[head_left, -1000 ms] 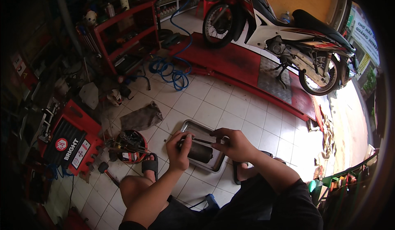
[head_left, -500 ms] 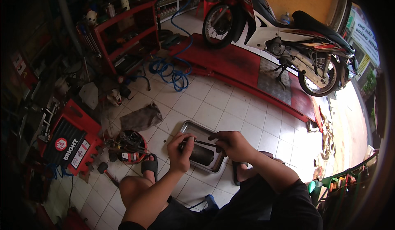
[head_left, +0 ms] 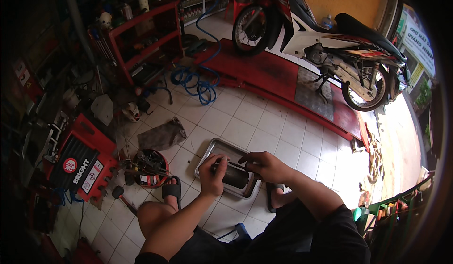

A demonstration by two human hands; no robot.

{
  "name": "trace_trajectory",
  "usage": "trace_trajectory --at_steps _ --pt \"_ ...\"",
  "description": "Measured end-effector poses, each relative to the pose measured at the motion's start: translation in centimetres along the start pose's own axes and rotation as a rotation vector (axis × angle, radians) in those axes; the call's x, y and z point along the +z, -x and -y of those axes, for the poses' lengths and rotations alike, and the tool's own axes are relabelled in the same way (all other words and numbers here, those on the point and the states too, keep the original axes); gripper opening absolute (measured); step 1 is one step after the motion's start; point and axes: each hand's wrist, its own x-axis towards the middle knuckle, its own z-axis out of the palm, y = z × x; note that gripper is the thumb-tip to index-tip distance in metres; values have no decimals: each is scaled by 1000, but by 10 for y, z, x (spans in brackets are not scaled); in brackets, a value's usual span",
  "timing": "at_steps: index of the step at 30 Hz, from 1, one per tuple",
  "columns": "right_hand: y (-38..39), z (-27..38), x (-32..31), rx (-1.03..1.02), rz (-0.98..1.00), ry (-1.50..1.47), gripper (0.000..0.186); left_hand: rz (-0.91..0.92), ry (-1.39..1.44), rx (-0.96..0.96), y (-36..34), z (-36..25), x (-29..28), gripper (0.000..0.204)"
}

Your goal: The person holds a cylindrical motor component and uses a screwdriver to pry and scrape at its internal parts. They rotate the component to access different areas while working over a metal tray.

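Over a shallow metal tray (head_left: 216, 147) on the floor, my left hand (head_left: 212, 178) is closed on one end of a dark cylindrical part (head_left: 236, 177). The cylinder lies roughly sideways, its other end pointing right. My right hand (head_left: 265, 166) is closed around a thin dark rod-shaped tool (head_left: 237, 164), whose exact kind I cannot make out. This rod runs along the cylinder's upper side toward my left thumb. Fingers hide where the rod's tip meets the part.
Left of the tray stands a round red tub (head_left: 160, 181) full of tools, with a grey cloth (head_left: 162, 134) behind it. A mallet (head_left: 121, 197) lies farther left beside a red tool case (head_left: 80, 158). Beyond, a motorbike (head_left: 325, 51) stands on a red lift (head_left: 264, 70) near a coiled blue hose (head_left: 200, 87).
My left hand and the cylinder have shifted slightly to the right, over the tray. My right hand has moved only a little and keeps hold of the rod.
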Motion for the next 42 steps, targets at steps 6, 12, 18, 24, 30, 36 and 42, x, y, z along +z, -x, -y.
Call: trace_trajectory --at_steps 6,12,18,24,30,36,42 --pt "-3 -17 -4 -9 88 -17 37 -11 15 -82 8 14 9 31" --pt "9 0 -25 -111 189 448 37 -50 0 -159 13 23 5 31" --pt "22 13 -23 53 97 781 27 -36 -20 -113 10 19 5 32" --pt "12 -5 -13 -95 -129 787 13 -104 107 -83 2 22 -3 35" --pt "17 -23 1 -333 -252 638 20 -154 137 -30 0 20 -16 39" --pt "9 -30 4 -464 -135 364 20 -36 -130 205 -1 5 -36 41" --pt "24 -2 -10 -71 141 -130 20 -12 -234 308 -1 -17 -35 41"
